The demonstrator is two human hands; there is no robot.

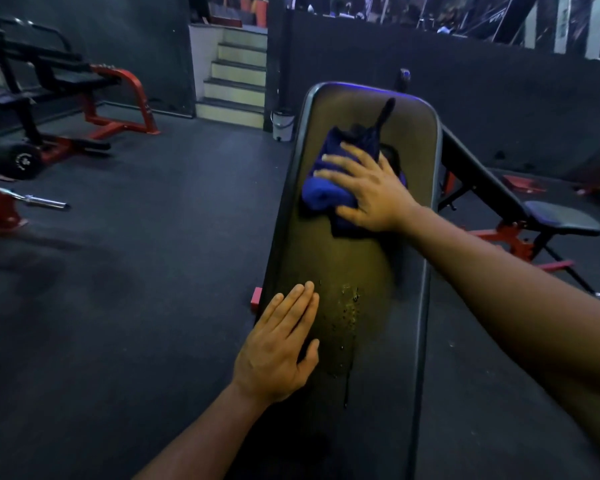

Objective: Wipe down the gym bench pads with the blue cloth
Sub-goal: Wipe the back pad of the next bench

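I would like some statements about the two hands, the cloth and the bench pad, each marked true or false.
1. The right hand presses the blue cloth onto the bench pad. True.
2. The left hand holds a spray bottle. False: it lies flat on the pad near its left edge, with straight fingers, and holds nothing.
3. Wet droplets show on the pad between the two hands. True.
4. The cloth lies at the near end of the pad, under the left hand. False: it is at the far part of the pad, under the right hand.
5. A second bench with a red frame stands to the right. True.
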